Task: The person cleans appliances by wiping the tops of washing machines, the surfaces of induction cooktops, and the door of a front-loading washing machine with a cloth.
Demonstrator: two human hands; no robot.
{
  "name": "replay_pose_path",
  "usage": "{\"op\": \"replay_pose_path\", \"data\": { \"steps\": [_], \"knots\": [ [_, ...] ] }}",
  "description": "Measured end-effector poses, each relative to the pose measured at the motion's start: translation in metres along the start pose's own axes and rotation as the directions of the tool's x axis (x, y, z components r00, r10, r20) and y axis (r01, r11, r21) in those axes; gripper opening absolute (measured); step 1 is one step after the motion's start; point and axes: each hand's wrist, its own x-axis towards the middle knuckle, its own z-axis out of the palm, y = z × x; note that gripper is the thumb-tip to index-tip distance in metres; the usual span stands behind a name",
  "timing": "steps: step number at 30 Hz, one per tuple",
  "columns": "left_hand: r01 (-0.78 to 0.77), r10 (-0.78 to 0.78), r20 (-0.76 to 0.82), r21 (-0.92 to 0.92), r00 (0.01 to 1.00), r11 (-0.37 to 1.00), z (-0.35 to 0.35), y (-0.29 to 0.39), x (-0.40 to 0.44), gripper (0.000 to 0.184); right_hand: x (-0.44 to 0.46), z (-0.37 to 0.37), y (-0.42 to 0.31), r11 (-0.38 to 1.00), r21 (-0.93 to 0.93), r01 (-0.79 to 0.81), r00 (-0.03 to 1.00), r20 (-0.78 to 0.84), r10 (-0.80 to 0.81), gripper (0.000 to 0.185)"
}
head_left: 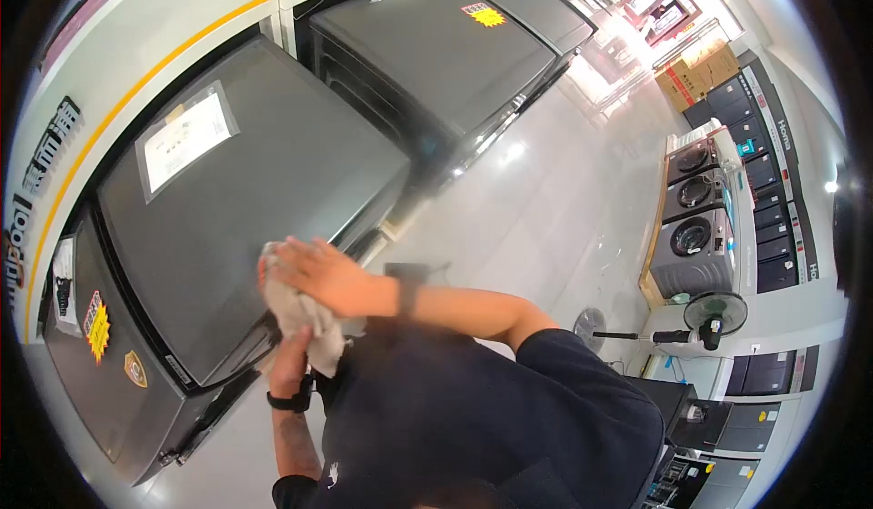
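While a dark appliance (150,418) with a yellow starburst sticker (99,332) and a gold badge (135,370) stands at the far left, a larger grey appliance (245,191) sits just beside it, a clear sleeve (186,141) holding white paper near its upper-left edge. By this appliance's lower-right edge, the left hand (289,366), black band at the wrist, has its thumb against the lower part of a pale, bunched cloth (305,314); its fingers are hidden, so its grip cannot be told. The right hand (323,277), slightly blurred, closes over the cloth's top, fingers together. Whether the cloth touches the appliance cannot be told. Next comes another grey appliance (432,54) with a yellow sticker (488,18), then the shiny floor (536,182), washing machines (691,236) and a standing fan (717,314).
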Motion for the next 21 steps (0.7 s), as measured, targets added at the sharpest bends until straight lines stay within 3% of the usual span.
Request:
{"op": "replay_pose_path", "data": {
  "steps": [4,7,10,11,14,15,18,21],
  "knots": [
    [-0.095,0.089,0.05,0.144,0.995,0.985,0.058,0.038,0.0,0.057,-0.015,-0.005,0.0,0.977,-0.153,-0.152,0.988,-0.001,0.154,0.084],
    [0.009,-0.024,0.048,0.285,0.999,0.958,0.037,0.051,-0.021,0.053,-0.008,-0.009,-0.028,0.985,-0.089,-0.145,0.988,0.032,0.149,0.079],
    [-0.099,0.13,-0.09,0.289,0.987,0.952,-0.002,0.035,-0.057,0.049,0.02,0.017,-0.062,0.991,-0.125,-0.044,0.998,0.027,0.048,0.085],
    [-0.088,0.151,-0.13,0.4,0.98,0.912,-0.034,0.013,-0.066,0.048,0.031,0.028,-0.074,0.992,-0.122,-0.019,1.0,0.013,0.02,0.086],
    [0.002,0.12,-0.387,0.3,0.914,0.954,-0.063,0.02,-0.124,0.049,0.064,0.07,-0.109,0.976,-0.172,0.133,0.99,-0.027,-0.14,0.092],
    [-0.03,0.138,-0.377,0.278,0.916,0.96,-0.079,0.017,-0.137,0.052,0.079,0.063,-0.126,0.978,-0.121,0.17,0.984,0.081,-0.161,0.09],
    [-0.048,0.189,-0.457,0.303,0.869,0.952,-0.108,0.017,-0.173,0.053,0.103,0.072,-0.143,0.973,0.11,0.205,0.955,0.197,-0.223,0.07],
    [-0.129,0.207,-0.388,0.216,0.898,0.968,-0.093,0.065,-0.207,0.051,0.115,0.059,-0.144,0.908,0.315,0.277,0.948,0.066,-0.312,0.041]
  ]
}}
